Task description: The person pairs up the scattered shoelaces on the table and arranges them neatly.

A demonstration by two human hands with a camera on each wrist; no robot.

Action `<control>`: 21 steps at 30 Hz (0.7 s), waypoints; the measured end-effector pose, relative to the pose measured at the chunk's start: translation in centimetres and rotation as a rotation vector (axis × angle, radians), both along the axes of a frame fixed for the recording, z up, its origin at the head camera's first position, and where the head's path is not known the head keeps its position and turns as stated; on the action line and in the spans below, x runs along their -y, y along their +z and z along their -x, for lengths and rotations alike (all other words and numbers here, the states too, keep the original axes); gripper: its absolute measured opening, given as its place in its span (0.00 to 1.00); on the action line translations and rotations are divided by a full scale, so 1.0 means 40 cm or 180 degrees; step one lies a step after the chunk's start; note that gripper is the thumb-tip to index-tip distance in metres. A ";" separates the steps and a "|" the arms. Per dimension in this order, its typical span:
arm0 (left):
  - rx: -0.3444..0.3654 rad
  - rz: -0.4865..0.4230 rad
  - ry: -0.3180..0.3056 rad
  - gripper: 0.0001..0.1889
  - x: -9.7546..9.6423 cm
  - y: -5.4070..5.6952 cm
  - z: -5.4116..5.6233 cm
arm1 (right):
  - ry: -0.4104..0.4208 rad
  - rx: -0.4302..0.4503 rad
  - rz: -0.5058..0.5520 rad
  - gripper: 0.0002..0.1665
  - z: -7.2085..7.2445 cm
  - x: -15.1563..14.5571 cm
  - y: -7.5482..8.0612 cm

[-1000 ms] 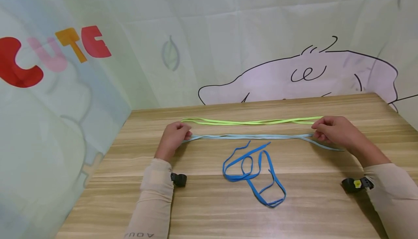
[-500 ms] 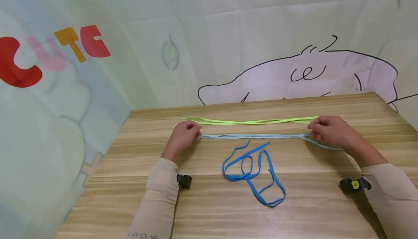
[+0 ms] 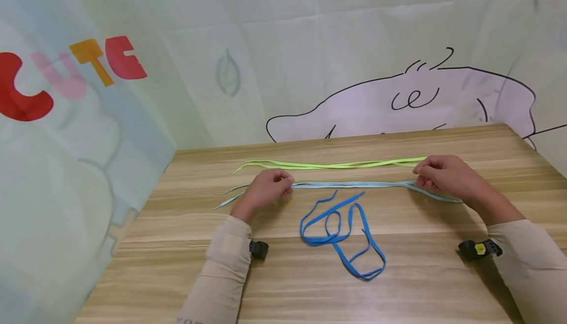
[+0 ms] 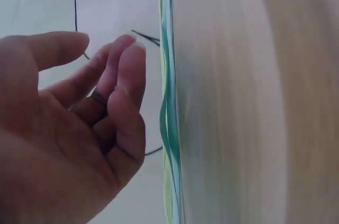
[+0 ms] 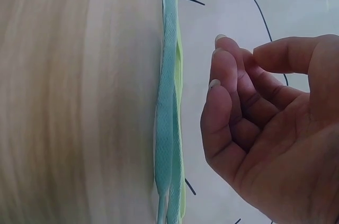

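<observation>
A light blue shoelace [image 3: 345, 184] lies stretched in doubled strands across the table, its ends spreading apart at both sides. Over its left part hovers my left hand [image 3: 267, 191], fingers loosely curled. The left wrist view shows nothing between that thumb [image 4: 63, 48] and the fingers. My right hand [image 3: 445, 176] is above the lace's right end, also loosely curled; in the right wrist view its fingers [image 5: 225, 113] hold nothing. Farther back a yellow-green shoelace [image 3: 328, 166] runs parallel, partly hidden behind both hands. A darker blue shoelace [image 3: 321, 240] lies in loose loops nearer the front.
The wood-grain table [image 3: 425, 284] reaches a printed cloth backdrop [image 3: 283, 68] at the back and left. Black wrist cameras [image 3: 259, 250] are strapped at both sleeves, low over the tabletop.
My left hand has slid right along the light blue shoelace and come off it, uncovering its left ends. My right hand has shifted slightly left. The dark blue shoelace stays in place.
</observation>
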State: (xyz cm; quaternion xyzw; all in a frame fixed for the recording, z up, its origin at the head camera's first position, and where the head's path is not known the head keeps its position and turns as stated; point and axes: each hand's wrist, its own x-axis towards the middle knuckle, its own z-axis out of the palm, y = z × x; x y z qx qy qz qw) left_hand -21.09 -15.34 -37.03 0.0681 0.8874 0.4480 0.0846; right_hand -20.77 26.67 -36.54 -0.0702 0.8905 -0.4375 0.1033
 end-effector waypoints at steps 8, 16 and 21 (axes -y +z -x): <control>0.0140 0.0146 -0.0391 0.11 -0.043 -0.005 -0.013 | 0.0019 0.0007 0.0016 0.21 -0.003 0.001 0.000; 0.0251 0.0406 -0.0660 0.10 -0.067 -0.007 -0.028 | 0.0032 -0.0034 0.0015 0.21 -0.008 0.008 0.004; 0.0287 0.0407 -0.0806 0.10 -0.078 -0.008 -0.035 | 0.0033 -0.0018 0.0000 0.21 -0.008 0.010 0.004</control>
